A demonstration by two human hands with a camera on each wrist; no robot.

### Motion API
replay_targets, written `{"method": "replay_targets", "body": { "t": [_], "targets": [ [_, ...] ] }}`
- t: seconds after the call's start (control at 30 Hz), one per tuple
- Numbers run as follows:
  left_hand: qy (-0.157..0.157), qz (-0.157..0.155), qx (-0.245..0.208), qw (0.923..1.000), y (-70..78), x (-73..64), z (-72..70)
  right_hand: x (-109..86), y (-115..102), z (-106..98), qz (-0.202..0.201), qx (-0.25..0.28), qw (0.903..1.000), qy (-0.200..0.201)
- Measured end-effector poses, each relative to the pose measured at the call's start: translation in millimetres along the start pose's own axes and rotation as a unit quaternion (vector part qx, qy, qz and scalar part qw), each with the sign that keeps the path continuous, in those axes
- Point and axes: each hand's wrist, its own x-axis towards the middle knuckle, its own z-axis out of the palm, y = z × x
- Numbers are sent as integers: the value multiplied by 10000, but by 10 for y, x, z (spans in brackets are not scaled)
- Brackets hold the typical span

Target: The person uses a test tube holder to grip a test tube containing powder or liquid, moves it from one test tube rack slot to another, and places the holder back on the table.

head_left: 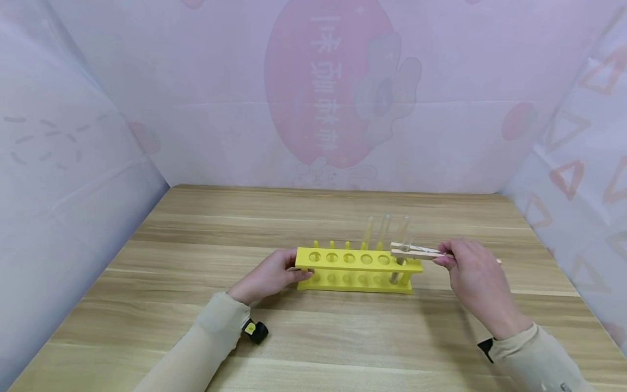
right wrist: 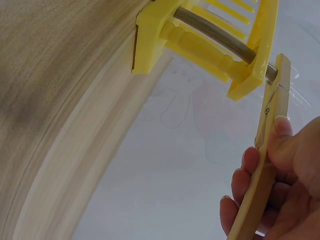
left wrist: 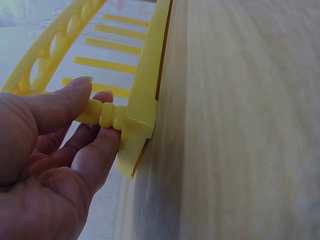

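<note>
A yellow test tube rack [head_left: 343,267] stands on the table. My left hand [head_left: 266,276] grips its left end, with thumb and fingers around the ridged end post [left wrist: 112,115] in the left wrist view. In my right hand [head_left: 477,280] is a wooden test tube clamp [head_left: 423,253], pinched between thumb and fingers. The clamp's tips lie around the upper part of a test tube [right wrist: 217,35] at the rack's right end. That tube passes through the rightmost hole beside the end post and looks greyish-brown along its lower length.
Three clear test tubes [head_left: 384,231] sit over pegs along the rack's back right side. Bare pegs [head_left: 331,244] stand to their left. The wood-grain table [head_left: 343,337] is bordered by a printed curtain [head_left: 220,136] at the back and sides.
</note>
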Motion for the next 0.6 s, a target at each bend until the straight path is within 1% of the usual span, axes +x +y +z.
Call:
{"method": "replay_targets", "body": {
  "t": [0.27, 0.6],
  "targets": [
    [-12, 39, -3, 10000, 6, -1, 1, -2, -7, -17, -2, 50, 9999, -157],
    [-15, 56, -6, 10000, 5, -4, -2, 12, -15, -50, -27, 148, 9998, -110]
  ]
}}
